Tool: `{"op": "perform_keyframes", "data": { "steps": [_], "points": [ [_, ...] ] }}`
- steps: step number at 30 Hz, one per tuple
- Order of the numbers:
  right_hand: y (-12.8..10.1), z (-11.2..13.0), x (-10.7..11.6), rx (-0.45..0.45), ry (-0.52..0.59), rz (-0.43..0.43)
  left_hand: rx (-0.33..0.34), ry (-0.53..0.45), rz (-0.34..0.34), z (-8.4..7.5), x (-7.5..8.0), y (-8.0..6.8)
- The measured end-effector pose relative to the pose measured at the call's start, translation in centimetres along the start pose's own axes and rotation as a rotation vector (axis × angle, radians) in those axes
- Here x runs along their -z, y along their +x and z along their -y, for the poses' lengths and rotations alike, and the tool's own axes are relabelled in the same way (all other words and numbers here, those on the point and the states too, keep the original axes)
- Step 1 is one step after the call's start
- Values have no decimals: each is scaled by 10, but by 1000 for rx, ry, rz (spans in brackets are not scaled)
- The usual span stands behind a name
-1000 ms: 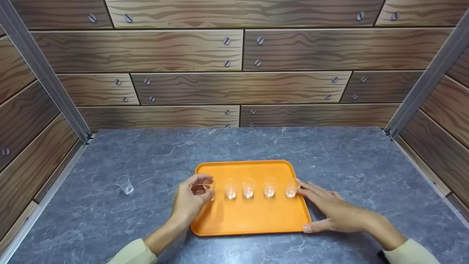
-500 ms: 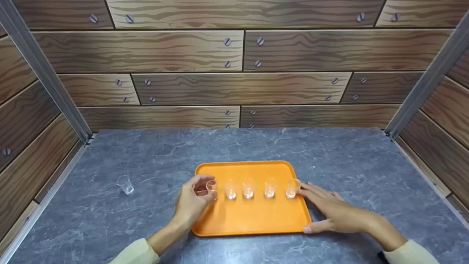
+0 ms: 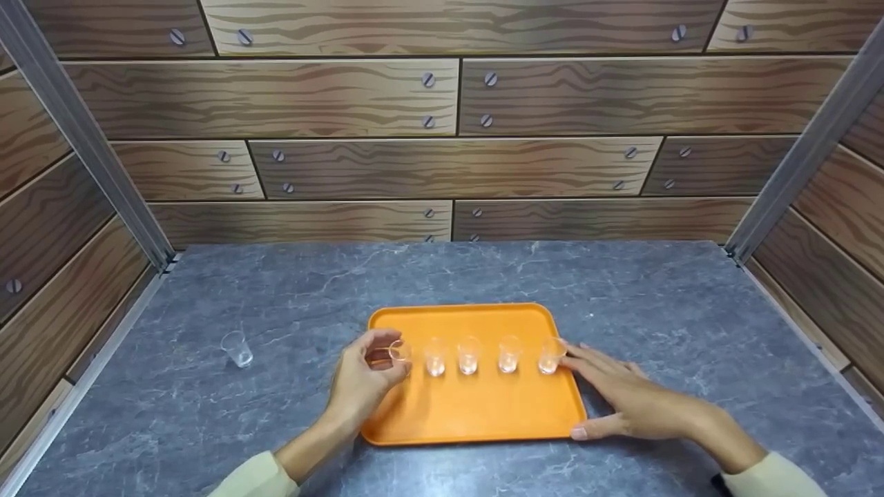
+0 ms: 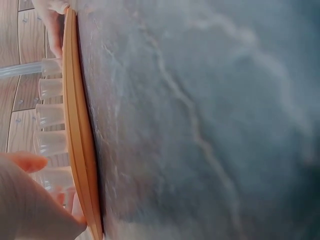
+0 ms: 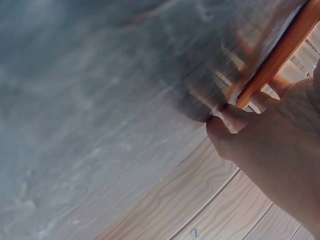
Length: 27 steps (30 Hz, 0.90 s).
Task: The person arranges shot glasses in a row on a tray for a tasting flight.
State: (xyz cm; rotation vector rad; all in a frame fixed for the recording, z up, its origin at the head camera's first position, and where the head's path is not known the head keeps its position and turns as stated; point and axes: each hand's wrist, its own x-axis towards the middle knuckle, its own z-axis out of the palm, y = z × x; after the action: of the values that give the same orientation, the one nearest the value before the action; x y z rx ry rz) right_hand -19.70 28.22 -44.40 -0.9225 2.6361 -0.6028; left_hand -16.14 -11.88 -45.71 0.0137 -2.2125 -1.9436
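An orange tray [image 3: 476,414] lies on the grey table, with several small clear cups upright in a row across it. My left hand [image 3: 362,376] is at the left end of the row, its curved fingers and thumb around the leftmost clear cup [image 3: 400,352]. That cup [image 4: 52,177] stands on the tray in the left wrist view, partly hidden by the fingers. Along the tray's right edge rests my right hand [image 3: 621,393], fingers extended. Its fingertips are close to the rightmost cup [image 3: 550,357], and its thumb touches the near right corner of the tray.
Another clear cup [image 3: 238,348] stands apart on the table [image 3: 173,414], to the left. Between the two end cups stand a cup [image 3: 435,359], a second cup [image 3: 468,355] and a third cup [image 3: 509,355]. Wood-patterned walls [image 3: 456,166] enclose the table.
My left hand and the leftmost cup have shifted slightly right, towards the other cups. The right hand and the tray have stayed in place.
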Motion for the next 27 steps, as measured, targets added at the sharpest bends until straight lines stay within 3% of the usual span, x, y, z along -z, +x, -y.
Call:
{"op": "perform_keyframes", "data": {
  "steps": [27],
  "points": [
    [-1, 0, 0, 16, -10, -7, -4, -74, -70, -4, 15, -12]
  ]
}}
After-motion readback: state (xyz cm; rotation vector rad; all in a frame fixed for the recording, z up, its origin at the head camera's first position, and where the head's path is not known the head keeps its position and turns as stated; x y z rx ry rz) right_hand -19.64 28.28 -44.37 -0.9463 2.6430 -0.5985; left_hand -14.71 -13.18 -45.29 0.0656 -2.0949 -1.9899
